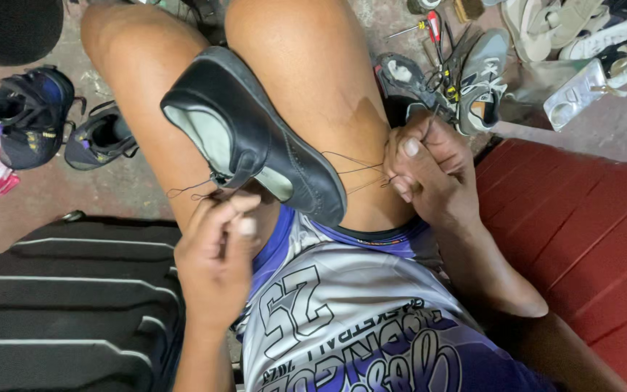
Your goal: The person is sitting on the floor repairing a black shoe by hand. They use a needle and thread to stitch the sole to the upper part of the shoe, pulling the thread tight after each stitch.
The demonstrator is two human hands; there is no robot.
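Note:
A black leather shoe [255, 123] with a pale inner lining lies clamped between my bare thighs, opening toward the left. Thin dark thread [353, 170] runs from the shoe's edge out to both sides. My left hand [215, 250] is closed below the shoe's heel end, pinching one end of the thread. To the right of the shoe, my right hand [426, 170] is a fist against my right thigh, gripping the other thread strands pulled taut. I wear purple and white printed shorts [342, 312].
On the concrete floor lie dark blue sneakers [34, 116] at the left, a grey sneaker [484, 80], screwdrivers [429, 29] and sandals [546, 25] at the top right. A black ribbed case [59, 305] sits at the lower left and a red surface [582, 232] at the right.

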